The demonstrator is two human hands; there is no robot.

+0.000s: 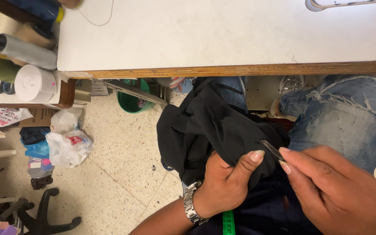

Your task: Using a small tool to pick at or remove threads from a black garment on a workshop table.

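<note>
Black garment (209, 126): matt woven cloth, soft folds. Small tool (271, 149) betw. right hand (331, 191) fingers (289, 166): dull grey metal, slight sheen. Left hand (227, 182) wears a polished steel link watch (191, 203). Jeans (349, 117): faded denim, frayed rough at rips. Worktop (223, 35): smooth white laminate, semi-matt, w/ bare wood edge. Floor (118, 165): speckled terrazzo, smooth. Bags (68, 141): thin crinkled plastic. Tape measure (228, 223): green, glossy.

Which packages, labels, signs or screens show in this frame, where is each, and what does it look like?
White plastic bag: on the floor at left, crumpled, with a red mark.
Printed bag: at the far left under the shelf edge, white with pink print.
Cardboard box: behind that bag, brown, mostly hidden.
Blue bag: beside the white bag, crumpled.
No signs or screens in view.
</note>
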